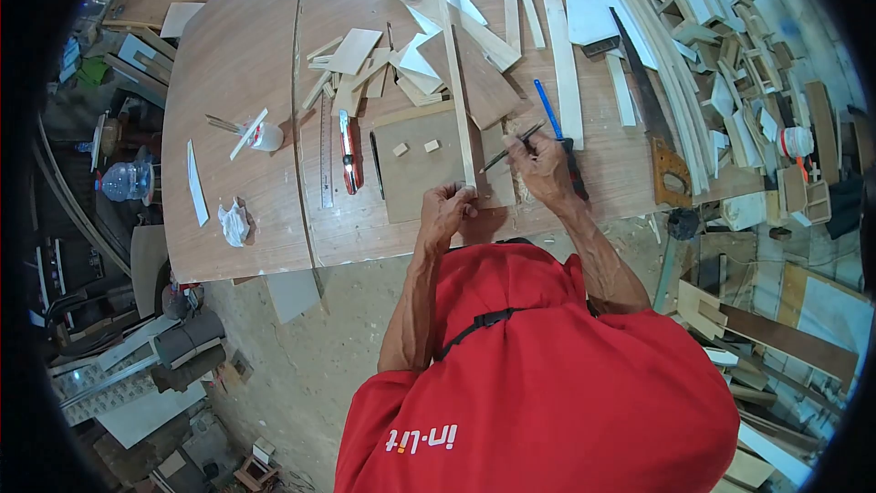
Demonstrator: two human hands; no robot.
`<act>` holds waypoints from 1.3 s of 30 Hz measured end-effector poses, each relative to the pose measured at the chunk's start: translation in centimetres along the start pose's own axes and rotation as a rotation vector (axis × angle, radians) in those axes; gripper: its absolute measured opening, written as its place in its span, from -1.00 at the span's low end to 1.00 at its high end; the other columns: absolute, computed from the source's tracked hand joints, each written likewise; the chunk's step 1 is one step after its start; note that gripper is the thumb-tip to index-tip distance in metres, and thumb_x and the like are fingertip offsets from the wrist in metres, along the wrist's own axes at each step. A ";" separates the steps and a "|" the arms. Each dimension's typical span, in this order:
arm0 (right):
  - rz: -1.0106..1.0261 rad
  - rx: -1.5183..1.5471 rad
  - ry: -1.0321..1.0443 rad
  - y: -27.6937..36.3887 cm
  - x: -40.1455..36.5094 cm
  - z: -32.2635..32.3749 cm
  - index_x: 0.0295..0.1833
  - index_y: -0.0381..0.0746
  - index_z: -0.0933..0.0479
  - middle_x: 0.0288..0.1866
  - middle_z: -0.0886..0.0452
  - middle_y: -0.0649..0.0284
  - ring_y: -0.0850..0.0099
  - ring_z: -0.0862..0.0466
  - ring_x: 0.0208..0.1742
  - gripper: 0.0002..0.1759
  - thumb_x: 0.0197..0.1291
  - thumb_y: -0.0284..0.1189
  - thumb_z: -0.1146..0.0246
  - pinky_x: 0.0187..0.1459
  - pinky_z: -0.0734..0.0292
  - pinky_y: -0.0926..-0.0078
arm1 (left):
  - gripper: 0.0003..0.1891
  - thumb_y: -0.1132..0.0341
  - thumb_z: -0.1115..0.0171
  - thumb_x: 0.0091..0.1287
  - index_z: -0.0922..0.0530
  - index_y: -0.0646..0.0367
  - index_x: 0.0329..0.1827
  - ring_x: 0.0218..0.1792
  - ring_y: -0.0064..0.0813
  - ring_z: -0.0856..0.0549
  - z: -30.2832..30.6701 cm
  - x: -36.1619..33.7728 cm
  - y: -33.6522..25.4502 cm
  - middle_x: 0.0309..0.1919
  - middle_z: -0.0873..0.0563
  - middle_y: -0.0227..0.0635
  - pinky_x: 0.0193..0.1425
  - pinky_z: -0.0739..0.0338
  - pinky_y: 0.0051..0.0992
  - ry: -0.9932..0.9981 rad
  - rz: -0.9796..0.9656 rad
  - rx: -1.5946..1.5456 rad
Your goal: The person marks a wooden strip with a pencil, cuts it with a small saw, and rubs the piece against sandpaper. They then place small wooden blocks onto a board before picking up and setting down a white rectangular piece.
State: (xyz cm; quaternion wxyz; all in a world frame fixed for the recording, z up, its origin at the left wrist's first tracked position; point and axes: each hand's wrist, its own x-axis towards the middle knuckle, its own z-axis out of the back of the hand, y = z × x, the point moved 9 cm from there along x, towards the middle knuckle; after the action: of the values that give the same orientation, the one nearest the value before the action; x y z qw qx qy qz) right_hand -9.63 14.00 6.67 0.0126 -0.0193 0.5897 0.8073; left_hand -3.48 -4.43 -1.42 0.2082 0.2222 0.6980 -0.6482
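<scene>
My left hand (445, 212) is closed around the near end of a long, narrow wooden strip (453, 64), which runs away from me across the table. In my right hand (545, 169) a pencil (497, 161) is pinched, its tip beside the strip's near end. Under the strip lies a flat brown board (406, 196) with two small wooden blocks, one left (400, 150) and one right (432, 146). A black pen (377, 166) lies at that board's left edge. Close by my right hand is a blue tool with a dark handle (547, 110), partly hidden.
A red utility knife (348, 160) and a ruler (327, 155) lie to the left, near a white cup (265, 137) and crumpled white material (234, 224). Wood offcuts (356, 52) are piled farther back. A handsaw (671, 173) and long strips (698, 141) lie right.
</scene>
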 end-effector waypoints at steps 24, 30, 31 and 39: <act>0.071 -0.172 0.034 -1.0 -0.1 -0.8 -0.27 -0.40 -0.57 -0.53 -0.63 0.17 0.38 -0.66 -0.51 -0.66 0.33 -0.28 -0.19 -0.47 -0.46 0.42 | -0.85 0.36 -0.23 0.23 -0.63 0.28 -0.39 -0.58 -0.64 -0.55 -0.2 -0.4 -0.5 -0.57 -0.65 -0.38 -0.47 -0.40 -0.62 -0.096 -0.020 0.111; 0.034 -0.065 0.051 0.5 -0.5 -1.4 -0.31 -0.35 -0.55 -0.56 -0.60 0.16 0.39 -0.58 -0.53 -0.67 0.32 -0.26 -0.18 -0.42 -0.46 0.37 | -0.85 0.36 -0.22 0.23 -0.63 0.28 -0.40 -0.58 -0.64 -0.55 -0.1 -0.2 -0.2 -0.57 -0.64 -0.38 -0.47 -0.40 -0.61 -0.088 -0.007 0.123; 0.034 -0.065 0.052 0.3 -0.5 -1.6 -0.31 -0.35 -0.55 -0.56 -0.60 0.16 0.39 -0.58 -0.53 -0.67 0.32 -0.26 -0.18 -0.42 -0.46 0.37 | -0.85 0.36 -0.22 0.23 -0.63 0.28 -0.40 -0.58 -0.64 -0.55 -0.1 -0.2 -0.3 -0.57 -0.64 -0.38 -0.47 -0.40 -0.61 -0.090 -0.007 0.123; 0.041 -0.020 0.098 -0.1 -0.5 -2.5 -0.30 -0.35 -0.55 -0.53 -0.63 0.14 0.40 -0.62 -0.51 -0.68 0.32 -0.27 -0.18 -0.43 -0.47 0.37 | -0.84 0.36 -0.21 0.25 -0.63 0.29 -0.41 -0.58 -0.64 -0.54 -0.2 -0.2 -0.2 -0.58 -0.64 -0.38 -0.48 -0.38 -0.62 -0.091 -0.021 0.123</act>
State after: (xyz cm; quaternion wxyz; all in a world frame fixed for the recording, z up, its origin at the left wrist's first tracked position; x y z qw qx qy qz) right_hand -9.11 11.65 5.82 -0.0330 -0.0467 0.5820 0.8112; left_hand -3.46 -4.27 -1.14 0.2188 0.1976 0.6491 -0.7013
